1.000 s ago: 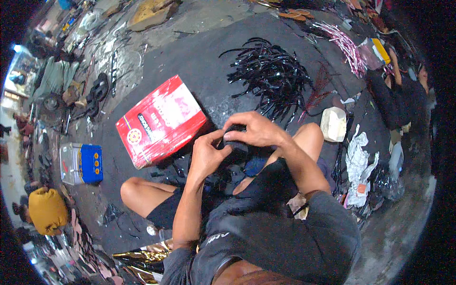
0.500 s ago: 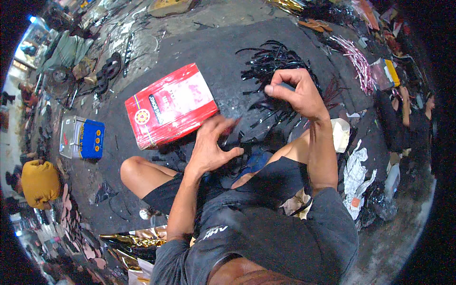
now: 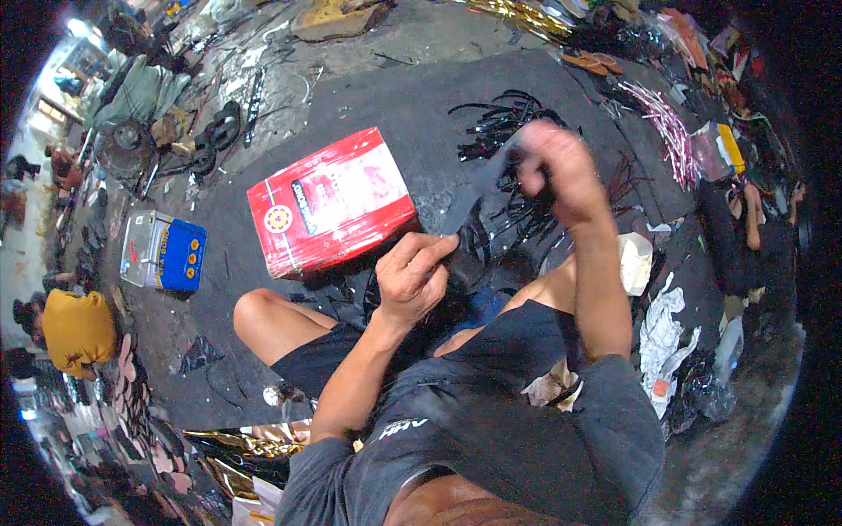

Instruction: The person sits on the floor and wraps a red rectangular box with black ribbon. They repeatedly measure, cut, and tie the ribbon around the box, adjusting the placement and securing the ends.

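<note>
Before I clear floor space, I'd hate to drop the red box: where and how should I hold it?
Probably hold the red box by its short ends, one hand from left, one from right: it's longer across than deep, with no handle showing. The left hand, pinching a dark strip, is near the right end.

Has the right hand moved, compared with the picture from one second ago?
Yes. Judged against the red box, the right hand has moved away to the right and forward; now it partly covers the black strips.
</note>
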`<state>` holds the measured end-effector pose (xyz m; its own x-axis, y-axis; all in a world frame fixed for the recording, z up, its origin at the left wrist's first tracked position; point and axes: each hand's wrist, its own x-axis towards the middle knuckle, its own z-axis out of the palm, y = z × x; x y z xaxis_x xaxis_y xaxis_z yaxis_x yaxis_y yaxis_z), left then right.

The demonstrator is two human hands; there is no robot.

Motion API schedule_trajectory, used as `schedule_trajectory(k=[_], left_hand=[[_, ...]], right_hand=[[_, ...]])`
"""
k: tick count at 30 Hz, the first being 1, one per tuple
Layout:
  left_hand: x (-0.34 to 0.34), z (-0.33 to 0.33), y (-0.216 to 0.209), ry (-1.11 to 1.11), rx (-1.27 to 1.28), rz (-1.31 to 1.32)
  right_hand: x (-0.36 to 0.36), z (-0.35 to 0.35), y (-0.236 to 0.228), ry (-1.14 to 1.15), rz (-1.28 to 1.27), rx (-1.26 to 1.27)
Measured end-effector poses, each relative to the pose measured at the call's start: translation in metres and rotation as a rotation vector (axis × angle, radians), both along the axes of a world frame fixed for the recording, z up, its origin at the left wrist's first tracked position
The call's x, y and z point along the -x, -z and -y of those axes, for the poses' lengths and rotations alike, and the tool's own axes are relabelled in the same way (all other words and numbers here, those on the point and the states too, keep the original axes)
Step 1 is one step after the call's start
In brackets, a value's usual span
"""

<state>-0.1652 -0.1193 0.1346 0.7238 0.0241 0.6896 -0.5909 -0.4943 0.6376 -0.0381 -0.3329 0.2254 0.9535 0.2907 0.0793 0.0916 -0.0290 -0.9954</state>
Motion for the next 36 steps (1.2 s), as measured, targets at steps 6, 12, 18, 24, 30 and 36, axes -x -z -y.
schedule_trajectory(k=[6,12,18,24,30,36], left_hand=[[0.042,-0.011,0.14,0.131,-1.032,-1.008],[0.021,0.0,0.051,0.299,-0.222,-0.682],[-0.011,-0.009,-0.033,0.671,0.767,-0.623],[-0.018,-0.17,-0.038,0.059,0.154,-0.934],[-0.028,-0.309,-0.052,-0.127,-0.083,-1.045],[-0.06,-0.35,0.042,-0.865,-1.299,-0.737]], right_hand=[[-0.033,0.085,-0.115,0.241,0.276,-0.584],[-0.008,0.036,-0.084,-0.126,0.5,0.441],[0.034,-0.042,-0.039,-0.771,0.424,0.404],[-0.062,-0.048,-0.016,-0.594,0.488,0.477],[-0.124,-0.083,0.062,-0.727,0.074,0.512],[-0.124,-0.188,0.172,-0.598,0.264,0.706]])
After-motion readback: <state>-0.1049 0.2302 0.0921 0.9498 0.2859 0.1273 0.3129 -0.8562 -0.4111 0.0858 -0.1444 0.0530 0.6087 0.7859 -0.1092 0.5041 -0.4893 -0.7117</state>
